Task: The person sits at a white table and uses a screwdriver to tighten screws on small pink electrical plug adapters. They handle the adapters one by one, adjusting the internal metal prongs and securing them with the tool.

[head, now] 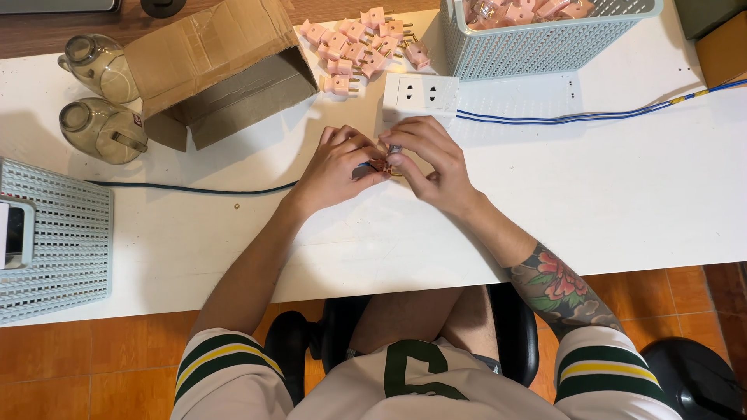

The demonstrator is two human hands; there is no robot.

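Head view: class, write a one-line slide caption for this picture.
Left hand and right hand meet over a small pink plug on a white table, near a white socket block and loose pink plugs.

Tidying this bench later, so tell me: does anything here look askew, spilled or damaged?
The cardboard box lies tipped on its side, open mouth facing the hands. Pink plugs sit in a loose heap on the white table beside the basket. Nothing looks damaged.

Your open brown cardboard box (214,66) lay on its side at the worktop's far left, flaps spread, a small red label (137,120) on its lower corner. A phone's dark screen (13,233) sat in the left basket (70,257).
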